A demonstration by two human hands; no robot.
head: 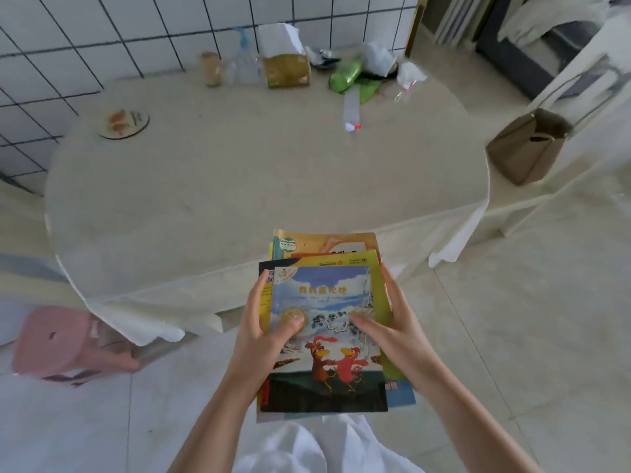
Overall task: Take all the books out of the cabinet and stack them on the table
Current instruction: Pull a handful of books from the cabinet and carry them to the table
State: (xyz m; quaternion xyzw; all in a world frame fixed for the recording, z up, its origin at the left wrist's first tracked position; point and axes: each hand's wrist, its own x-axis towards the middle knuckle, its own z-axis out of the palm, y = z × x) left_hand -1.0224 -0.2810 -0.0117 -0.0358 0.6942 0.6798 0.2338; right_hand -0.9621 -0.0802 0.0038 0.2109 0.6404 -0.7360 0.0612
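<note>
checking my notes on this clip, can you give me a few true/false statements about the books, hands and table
1. Both hands grip the stack of books, left hand and right hand on opposite sides. True.
2. The stack already lies flat in the middle of the table. False: it is held at the table's near edge.
3. The top cover shows two red cartoon birds. True.
4. A pink stool stands on the tabletop. False: it stands on the floor beside the table.
5. A green bottle lies at the table's far side. True.
</note>
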